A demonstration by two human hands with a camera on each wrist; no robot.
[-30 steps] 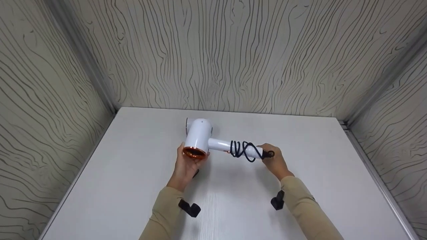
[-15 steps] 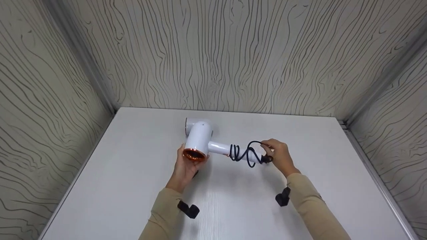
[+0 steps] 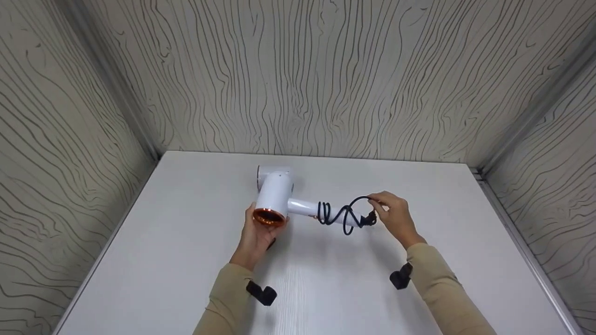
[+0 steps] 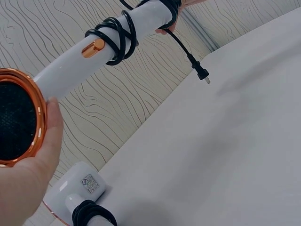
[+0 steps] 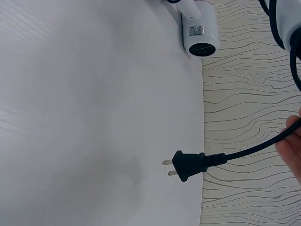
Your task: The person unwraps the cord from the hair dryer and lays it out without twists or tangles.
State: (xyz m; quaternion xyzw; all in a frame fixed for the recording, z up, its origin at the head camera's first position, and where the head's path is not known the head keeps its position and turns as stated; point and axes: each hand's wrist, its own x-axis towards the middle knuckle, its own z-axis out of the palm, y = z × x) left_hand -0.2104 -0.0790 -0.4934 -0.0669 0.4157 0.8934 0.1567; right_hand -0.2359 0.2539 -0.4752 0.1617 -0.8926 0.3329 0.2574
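Observation:
A white hair dryer (image 3: 274,193) with a copper rim is held up above the table, its handle pointing right. My left hand (image 3: 253,235) grips the barrel from below, thumb beside the copper ring (image 4: 41,117) in the left wrist view. Black cord (image 4: 123,40) is wound in several turns about the handle. Off the handle's end, my right hand (image 3: 396,217) pinches a loose stretch of cord (image 5: 254,149) between thumb and fingers. The two-pin plug (image 5: 190,165) dangles free below those fingers in the right wrist view.
Behind the held dryer, a second white hair dryer (image 5: 200,30) lies on the white table (image 3: 186,242), its own cord (image 4: 89,212) wrapped on the handle. Wood-grain panels (image 3: 298,83) enclose the back and both sides. A black wrist camera (image 3: 263,294) sits on each sleeve.
My right hand has left the handle's end and moved right, drawing a loop of cord out. The held dryer has dipped slightly; my left hand keeps its grip.

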